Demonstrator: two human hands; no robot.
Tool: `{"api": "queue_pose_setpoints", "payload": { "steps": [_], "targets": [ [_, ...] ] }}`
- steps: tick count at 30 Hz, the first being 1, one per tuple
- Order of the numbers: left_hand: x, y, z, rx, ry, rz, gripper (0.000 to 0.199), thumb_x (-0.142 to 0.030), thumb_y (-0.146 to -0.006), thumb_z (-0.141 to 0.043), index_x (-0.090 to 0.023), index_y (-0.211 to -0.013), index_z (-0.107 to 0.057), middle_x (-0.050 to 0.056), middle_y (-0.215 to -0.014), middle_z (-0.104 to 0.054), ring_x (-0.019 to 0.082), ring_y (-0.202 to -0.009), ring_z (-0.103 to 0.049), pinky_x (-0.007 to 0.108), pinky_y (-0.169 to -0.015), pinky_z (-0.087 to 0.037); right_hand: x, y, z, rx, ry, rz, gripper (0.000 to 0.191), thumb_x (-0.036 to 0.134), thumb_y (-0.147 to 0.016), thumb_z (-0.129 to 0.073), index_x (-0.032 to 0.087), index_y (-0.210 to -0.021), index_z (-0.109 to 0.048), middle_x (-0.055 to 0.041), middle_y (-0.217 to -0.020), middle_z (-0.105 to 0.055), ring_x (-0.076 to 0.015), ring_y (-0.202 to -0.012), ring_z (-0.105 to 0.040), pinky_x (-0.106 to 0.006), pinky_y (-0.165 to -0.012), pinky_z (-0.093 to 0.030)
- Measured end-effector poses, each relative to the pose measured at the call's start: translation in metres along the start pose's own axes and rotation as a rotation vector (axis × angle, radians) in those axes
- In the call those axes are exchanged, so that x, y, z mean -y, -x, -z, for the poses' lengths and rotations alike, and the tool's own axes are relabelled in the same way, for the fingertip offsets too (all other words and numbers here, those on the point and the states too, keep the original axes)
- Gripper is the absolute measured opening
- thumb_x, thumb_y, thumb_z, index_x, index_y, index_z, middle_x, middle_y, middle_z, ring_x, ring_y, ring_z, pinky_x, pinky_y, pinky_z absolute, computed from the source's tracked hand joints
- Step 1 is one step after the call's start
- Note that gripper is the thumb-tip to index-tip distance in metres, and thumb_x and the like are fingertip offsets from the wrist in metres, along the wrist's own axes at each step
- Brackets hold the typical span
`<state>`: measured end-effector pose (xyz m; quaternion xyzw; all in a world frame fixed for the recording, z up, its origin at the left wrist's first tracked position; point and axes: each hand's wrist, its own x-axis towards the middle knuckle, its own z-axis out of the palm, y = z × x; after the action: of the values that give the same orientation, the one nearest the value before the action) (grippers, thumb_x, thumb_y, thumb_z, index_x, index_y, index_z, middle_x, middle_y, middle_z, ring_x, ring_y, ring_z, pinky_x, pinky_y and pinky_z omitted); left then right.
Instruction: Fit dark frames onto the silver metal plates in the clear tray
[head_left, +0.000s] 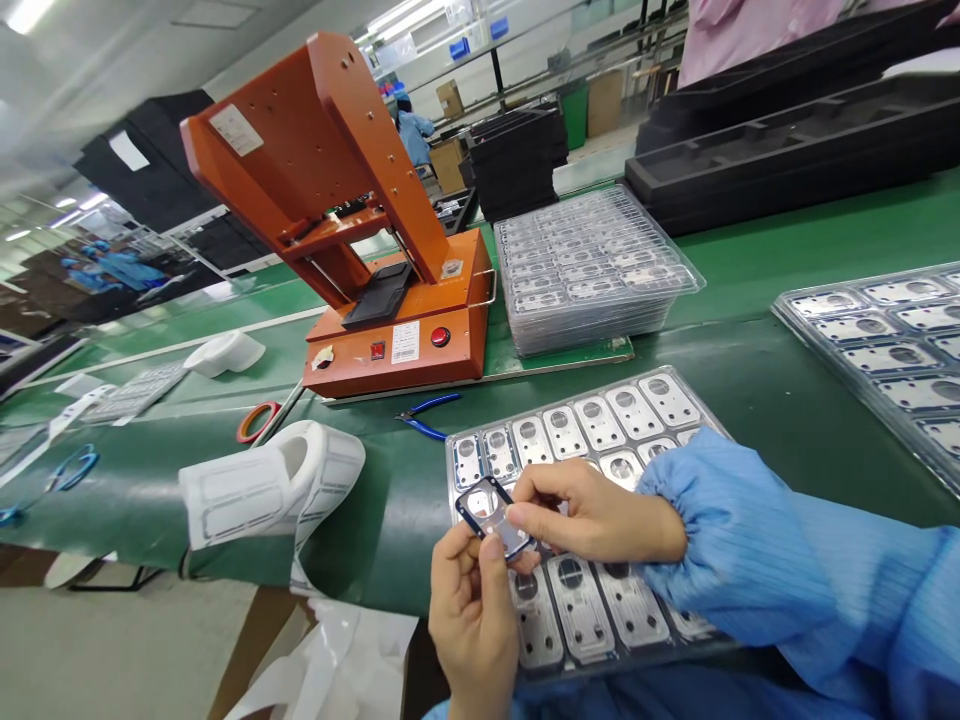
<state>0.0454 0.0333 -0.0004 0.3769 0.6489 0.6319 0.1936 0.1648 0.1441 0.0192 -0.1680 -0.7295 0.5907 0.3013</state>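
Between my hands is a small rectangular metal plate (495,515) with a dark blue edge and a round feature near one end. My left hand (476,610) grips its lower edge between thumb and fingers. The fingers of my right hand (577,510) pinch its right side, the thumb lying on its face. Below both hands lies a clear plastic tray (712,425) with rows of similar silvery plates, each with a round window. Part of the tray is hidden by my hands and right sleeve.
An orange press (397,350) stands behind, beside a stack of clear trays (592,310). Another filled tray (892,355) lies right. Blue cutters (431,415), a label roll (322,465), orange-handled scissors (259,422) and blue scissors (71,468) lie left. Black foam trays (787,160) sit at the back.
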Motion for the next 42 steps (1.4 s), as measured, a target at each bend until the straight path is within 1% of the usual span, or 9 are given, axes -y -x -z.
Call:
{"api": "queue_pose_setpoints", "payload": {
  "steps": [6,9,11,14,18,24,31,38,42],
  "targets": [
    [0.001,0.003,0.001,0.095,0.029,0.039,0.024,-0.035,-0.080,-0.065,-0.015,-0.093,-0.059,0.002,-0.069,-0.070,0.012,-0.048,-0.064,0.021,-0.050,-0.056,0.003,0.001,0.001,0.026,-0.125,-0.112,0.022,0.031,-0.090,-0.051,0.016,-0.074,-0.047,0.0055,-0.059,-0.046,-0.0056,-0.047,-0.047,-0.017,-0.044,-0.036],
    [0.000,0.001,0.002,0.085,0.036,0.025,0.023,-0.038,-0.083,-0.060,-0.016,-0.091,-0.059,0.002,-0.069,-0.069,0.012,-0.051,-0.064,0.019,-0.048,-0.053,0.002,0.001,0.001,0.075,-0.193,-0.171,0.022,0.034,-0.090,-0.050,0.017,-0.077,-0.046,0.0057,-0.059,-0.048,-0.0059,-0.044,-0.049,-0.016,-0.041,-0.036],
    [-0.003,0.000,0.002,0.062,0.027,0.019,0.023,-0.039,-0.084,-0.058,-0.016,-0.084,-0.058,-0.001,-0.061,-0.065,0.010,-0.047,-0.060,0.016,-0.044,-0.050,0.001,0.000,0.002,0.091,-0.194,-0.180,0.022,0.034,-0.090,-0.050,0.017,-0.077,-0.047,0.0063,-0.058,-0.047,-0.0057,-0.043,-0.048,-0.016,-0.040,-0.036],
    [-0.008,0.001,0.000,0.058,0.003,0.048,0.027,-0.041,-0.082,-0.060,-0.017,-0.072,-0.053,-0.005,-0.052,-0.057,0.007,-0.039,-0.053,0.015,-0.040,-0.045,0.001,0.000,0.002,0.082,-0.122,-0.118,0.023,0.032,-0.089,-0.051,0.016,-0.073,-0.048,0.0066,-0.056,-0.045,-0.0053,-0.045,-0.045,-0.017,-0.044,-0.036],
    [-0.009,0.006,-0.002,0.019,0.007,0.114,0.029,-0.043,-0.079,-0.063,-0.017,-0.070,-0.055,-0.005,-0.053,-0.055,0.008,-0.044,-0.051,0.016,-0.045,-0.044,0.003,-0.001,0.003,0.056,-0.013,-0.017,0.025,0.025,-0.089,-0.048,0.016,-0.066,-0.048,0.0058,-0.055,-0.044,-0.0061,-0.051,-0.041,-0.019,-0.051,-0.036],
    [0.002,0.003,0.006,0.058,0.027,0.007,0.029,-0.042,-0.084,-0.055,-0.016,-0.071,-0.060,-0.001,-0.059,-0.056,0.010,-0.051,-0.049,0.018,-0.049,-0.043,0.002,-0.001,0.002,0.077,0.033,0.033,0.021,0.023,-0.086,-0.049,0.015,-0.066,-0.052,0.0043,-0.058,-0.047,-0.0066,-0.055,-0.041,-0.018,-0.052,-0.037],
    [-0.002,0.000,0.010,0.066,-0.114,-0.083,0.030,-0.035,-0.085,-0.055,-0.017,-0.062,-0.054,-0.005,-0.051,-0.048,0.007,-0.045,-0.042,0.015,-0.044,-0.037,0.002,0.000,0.001,0.132,0.026,0.037,0.023,0.024,-0.086,-0.049,0.014,-0.065,-0.052,0.0042,-0.056,-0.046,-0.0062,-0.052,-0.039,-0.018,-0.049,-0.034],
    [0.003,0.006,0.008,0.032,-0.030,0.102,0.034,-0.041,-0.082,-0.057,-0.017,-0.058,-0.053,-0.004,-0.049,-0.044,0.008,-0.045,-0.038,0.019,-0.045,-0.034,0.001,0.000,-0.001,0.136,0.009,-0.030,0.029,0.024,-0.085,-0.048,0.016,-0.057,-0.043,0.0064,-0.051,-0.036,-0.0053,-0.048,-0.033,-0.017,-0.045,-0.029],
    [0.007,0.003,0.011,0.173,0.137,0.107,0.034,-0.044,-0.084,-0.051,-0.017,-0.066,-0.057,0.000,-0.055,-0.050,0.011,-0.050,-0.044,0.022,-0.048,-0.038,0.001,0.000,-0.002,0.153,0.000,-0.048,0.028,0.024,-0.084,-0.048,0.016,-0.057,-0.045,0.0058,-0.051,-0.038,-0.0054,-0.049,-0.035,-0.017,-0.045,-0.030]
  ]
}}
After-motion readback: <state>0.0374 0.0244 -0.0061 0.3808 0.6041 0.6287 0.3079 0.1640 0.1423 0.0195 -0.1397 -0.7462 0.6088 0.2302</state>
